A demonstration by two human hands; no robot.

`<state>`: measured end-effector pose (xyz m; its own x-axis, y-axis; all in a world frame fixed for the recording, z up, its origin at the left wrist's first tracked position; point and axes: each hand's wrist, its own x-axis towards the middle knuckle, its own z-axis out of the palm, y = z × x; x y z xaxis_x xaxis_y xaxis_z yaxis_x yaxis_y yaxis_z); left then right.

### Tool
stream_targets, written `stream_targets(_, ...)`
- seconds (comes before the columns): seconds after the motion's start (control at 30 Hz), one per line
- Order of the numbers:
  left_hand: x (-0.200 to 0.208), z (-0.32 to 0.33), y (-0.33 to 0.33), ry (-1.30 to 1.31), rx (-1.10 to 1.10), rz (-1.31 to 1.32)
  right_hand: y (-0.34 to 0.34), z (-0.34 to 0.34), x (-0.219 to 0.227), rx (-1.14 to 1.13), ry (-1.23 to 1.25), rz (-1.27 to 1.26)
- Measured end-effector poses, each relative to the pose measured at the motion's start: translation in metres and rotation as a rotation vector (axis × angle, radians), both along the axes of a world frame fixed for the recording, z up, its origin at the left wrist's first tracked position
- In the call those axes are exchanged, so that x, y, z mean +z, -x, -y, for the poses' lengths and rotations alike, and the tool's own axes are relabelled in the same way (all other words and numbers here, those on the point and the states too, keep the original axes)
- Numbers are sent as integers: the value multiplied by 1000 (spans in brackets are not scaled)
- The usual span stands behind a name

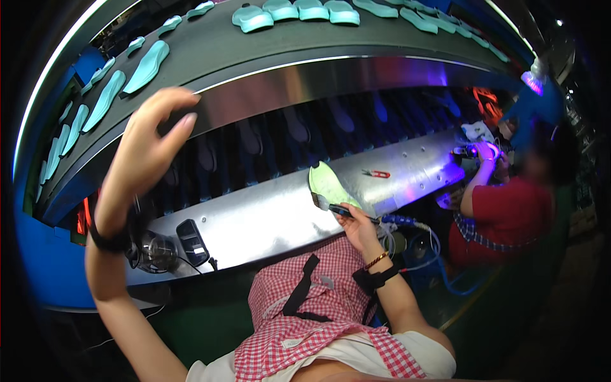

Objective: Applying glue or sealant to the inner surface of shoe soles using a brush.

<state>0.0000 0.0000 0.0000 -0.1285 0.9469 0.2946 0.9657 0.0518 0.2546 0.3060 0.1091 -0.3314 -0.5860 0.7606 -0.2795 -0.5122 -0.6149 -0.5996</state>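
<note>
On my feed, my right hand [360,230] closes in a grip, its forearm [396,294] running back from it to the lower edge. Well left of that grip, my left hand [149,143] hangs raised, fingers [167,99] curved, thumb [178,134] spread away, elbow [108,291] bent.

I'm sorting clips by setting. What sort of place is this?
Likely a shoe factory line: turquoise soles on a dark conveyor, a pale green sole on the metal bench, and a co-worker nearby.
</note>
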Motion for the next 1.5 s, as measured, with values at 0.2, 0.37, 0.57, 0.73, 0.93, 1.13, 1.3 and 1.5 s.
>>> stream_targets(0.2,39,-116,36,453,323,-407,-1,-8,5,-84,14,-50)
stream_targets(0.37,27,-209,57,178,101,-476,-8,-22,4,-179,-58,-26)
stream_targets(0.57,25,-235,55,446,316,-374,-17,-35,5,-208,-55,-15)
stream_targets(0.73,15,-157,45,201,259,-349,-16,-28,0,-187,-56,-18)
stream_targets(0.93,-77,-40,8,-1136,109,843,-2,-16,9,-142,-57,76)
stream_targets(1.13,-144,36,5,-310,-38,1677,7,-7,25,-142,-211,95)
stream_targets(1.3,-238,85,-28,72,-321,2304,10,4,33,-113,-265,61)
stream_targets(1.5,-303,71,-72,-24,-185,2475,41,31,45,60,-275,88)
